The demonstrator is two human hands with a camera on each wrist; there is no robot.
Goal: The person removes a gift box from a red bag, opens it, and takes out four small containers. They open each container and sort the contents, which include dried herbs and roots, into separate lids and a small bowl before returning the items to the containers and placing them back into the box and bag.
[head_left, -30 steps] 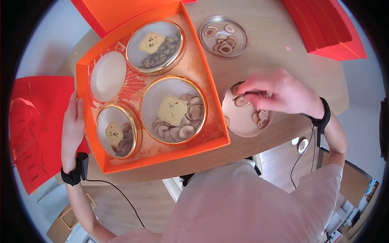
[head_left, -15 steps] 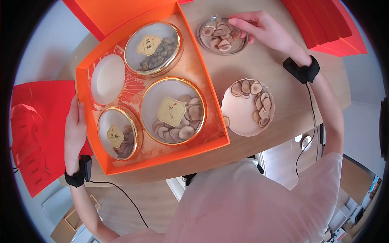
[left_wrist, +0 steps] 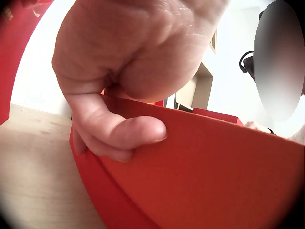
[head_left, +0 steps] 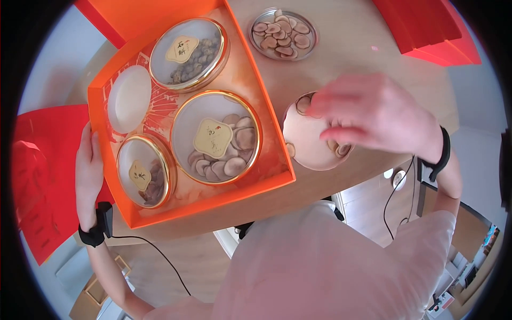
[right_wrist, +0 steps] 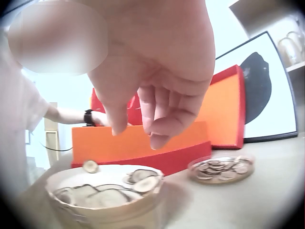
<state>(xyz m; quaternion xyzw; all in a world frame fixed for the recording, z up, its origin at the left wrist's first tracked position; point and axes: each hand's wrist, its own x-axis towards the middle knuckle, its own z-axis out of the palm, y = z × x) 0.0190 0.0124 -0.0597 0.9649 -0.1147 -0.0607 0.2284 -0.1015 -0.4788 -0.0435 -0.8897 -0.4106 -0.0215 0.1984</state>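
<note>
Left hand point(head_left: 89, 168): fingers bent over the side wall of the orange-and-red open cardboard box point(head_left: 213, 199), gripping it. Right hand point(head_left: 381, 114): partly open, thumb apart from loosely bent fingers, above the round white-lined tub point(head_left: 306, 141); right wrist view shows nothing between the fingertips. Pale dark-edged dried slices point(head_left: 304, 105) sit in the tub, near its rim; more in the clear shallow round dish point(head_left: 255, 40), beyond the tub.

Box sits on the light wood table point(head_left: 333, 64), left of the tub, with three gold-rimmed round containers point(head_left: 216, 136) and a white round shape point(head_left: 129, 100) inside. Red folded item point(head_left: 48, 181) left of the box, red stack point(head_left: 421, 26) at the far right. Dark-framed picture point(right_wrist: 286, 100) stands in the room behind the box.
</note>
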